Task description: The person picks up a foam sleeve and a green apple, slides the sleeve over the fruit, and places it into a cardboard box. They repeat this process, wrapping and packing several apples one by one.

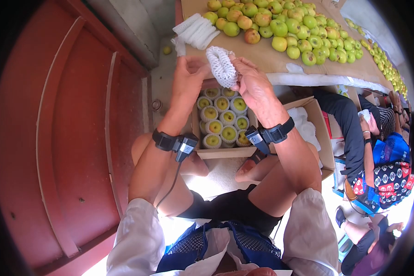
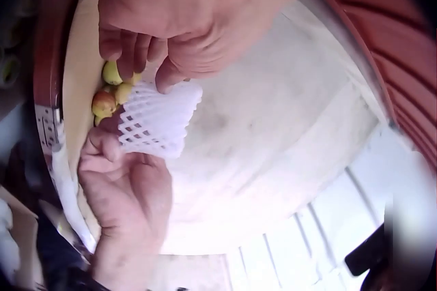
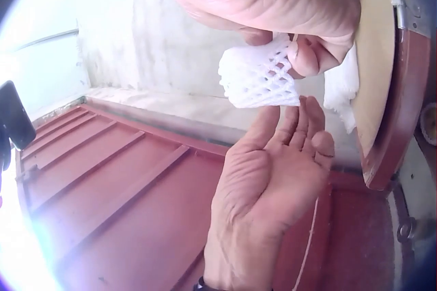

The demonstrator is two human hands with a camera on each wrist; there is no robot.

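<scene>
While the right hand (image 1: 254,87) pinched the foam net (image 1: 221,67) above the box of wrapped fruit (image 1: 225,153) and the left hand (image 1: 189,76) touched its end with straight fingers, the sleeve looked mid-opening — next it likely needed its mouth stretched wider.

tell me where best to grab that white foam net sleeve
Pinch the foam net sleeve at its end rim, from the side: it is a soft mesh tube, so its middle would likely crush. The right hand pinches one edge, the left hand touches it.
</scene>
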